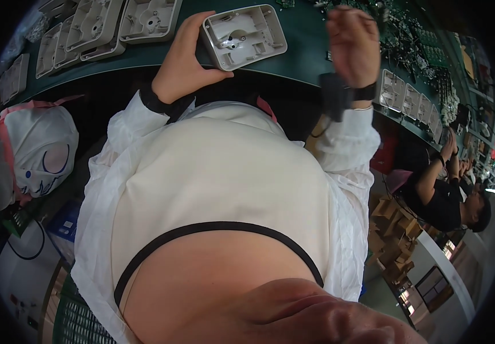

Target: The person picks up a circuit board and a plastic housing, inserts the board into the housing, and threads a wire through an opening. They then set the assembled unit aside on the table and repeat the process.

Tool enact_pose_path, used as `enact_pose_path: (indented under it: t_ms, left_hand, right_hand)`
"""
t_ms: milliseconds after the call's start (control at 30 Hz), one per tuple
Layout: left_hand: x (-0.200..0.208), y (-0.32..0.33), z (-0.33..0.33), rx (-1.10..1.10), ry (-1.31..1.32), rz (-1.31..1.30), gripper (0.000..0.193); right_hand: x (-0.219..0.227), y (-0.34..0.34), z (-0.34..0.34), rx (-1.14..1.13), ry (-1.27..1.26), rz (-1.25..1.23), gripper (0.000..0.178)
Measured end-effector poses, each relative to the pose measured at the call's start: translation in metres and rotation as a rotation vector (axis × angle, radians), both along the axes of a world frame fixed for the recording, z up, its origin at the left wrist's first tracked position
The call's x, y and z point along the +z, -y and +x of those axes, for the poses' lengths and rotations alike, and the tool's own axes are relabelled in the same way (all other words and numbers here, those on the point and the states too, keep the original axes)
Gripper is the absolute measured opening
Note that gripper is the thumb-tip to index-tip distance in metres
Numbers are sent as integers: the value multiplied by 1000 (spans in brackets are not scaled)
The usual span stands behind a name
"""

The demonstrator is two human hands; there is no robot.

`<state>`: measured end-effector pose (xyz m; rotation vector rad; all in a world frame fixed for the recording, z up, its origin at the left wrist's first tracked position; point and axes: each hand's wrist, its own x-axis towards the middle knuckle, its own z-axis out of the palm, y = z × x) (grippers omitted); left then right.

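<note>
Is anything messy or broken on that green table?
Yes, the green circuit boards look messy: they lie jumbled in a loose heap, right of the blurred right hand. The pale housing at the left hand shows no obvious damage, and I see no spill.

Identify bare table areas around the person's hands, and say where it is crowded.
Bare green table shows between the gray housing at the left hand and the blurred right hand. Crowded: on the left, more housings; on the right, circuit boards.
</note>
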<state>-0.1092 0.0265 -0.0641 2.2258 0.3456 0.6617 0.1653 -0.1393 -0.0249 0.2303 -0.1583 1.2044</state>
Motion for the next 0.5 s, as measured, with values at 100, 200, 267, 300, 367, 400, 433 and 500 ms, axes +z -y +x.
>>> enact_pose_path:
  t_ms: [100, 200, 267, 300, 367, 400, 433, 500]
  left_hand:
    - [2, 3, -2, -6, -18, -71, 111]
    - [7, 3, 1, -45, -13, -114, 112]
    - [11, 3, 1, -71, -14, -136, 113]
    - [15, 4, 1, -69, -9, -101, 112]
    - [20, 7, 1, -57, 4, -32, 111]
    - [17, 6, 6, -53, 3, -32, 111]
    - [10, 2, 16, -128, 243, 3, 108]
    - [-3, -4, 31, -280, 722, 74, 103]
  right_hand:
    - [0, -3, -50, -524, 1101, -584, 14]
    - [-3, -1, -80, -615, 1388, -861, 14]
    - [-5, -2, -92, -625, 1496, -875, 14]
    - [-6, -3, -97, -629, 1551, -881, 14]
    - [-4, -3, -103, -606, 1568, -899, 14]
    - [-3, -3, -105, -582, 1590, -912, 14]
    - [-2, -4, -106, -558, 1611, -924, 13]
    - [-2, -4, -106, -599, 1674, -904, 14]
